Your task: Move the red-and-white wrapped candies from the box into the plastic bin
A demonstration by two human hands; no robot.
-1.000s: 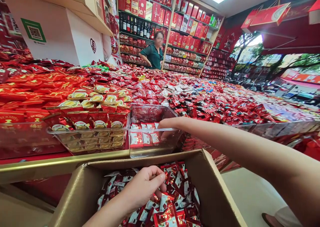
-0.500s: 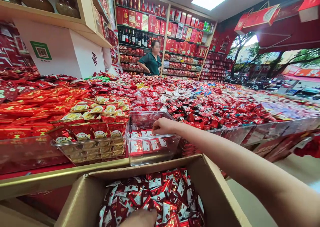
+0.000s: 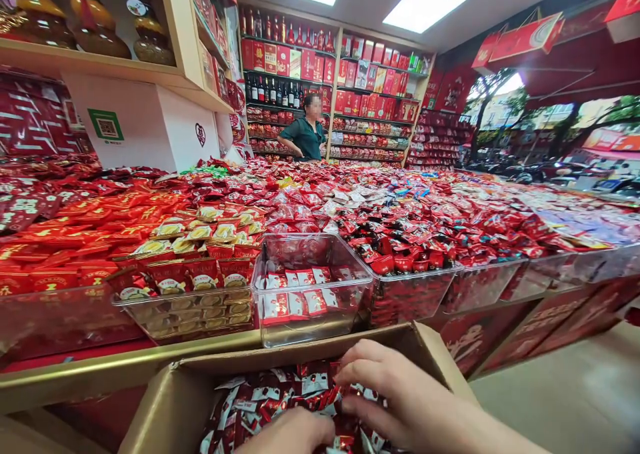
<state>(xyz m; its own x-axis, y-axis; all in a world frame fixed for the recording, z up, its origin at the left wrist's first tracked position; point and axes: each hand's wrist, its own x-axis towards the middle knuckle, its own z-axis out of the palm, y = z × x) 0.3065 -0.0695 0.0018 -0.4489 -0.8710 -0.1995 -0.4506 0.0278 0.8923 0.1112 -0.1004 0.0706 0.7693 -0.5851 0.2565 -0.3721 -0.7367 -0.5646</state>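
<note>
Tabletop (image 3: 125, 367): gold-edged front, covered near to far with red-wrapped sweets. Far wall: shelves (image 3: 350, 74) of red boxes and bottles; a person in a green top (image 3: 306, 136) stands there. Near edge, bottom centre: open cardboard box (image 3: 165, 401) full of red-and-white candy packets (image 3: 270, 397). Just beyond it on the tabletop: clear plastic bin (image 3: 313, 287), a thin layer of the same packets at its bottom. Left of that, a clear tray of gold-and-red sweets (image 3: 185, 301). Both hands are in the box. Right hand (image 3: 400, 401): fingers spread and curled down onto the packets. Left hand (image 3: 295, 437): mostly cut off at the frame edge, resting on the packets, can't tell if it grips any.
</note>
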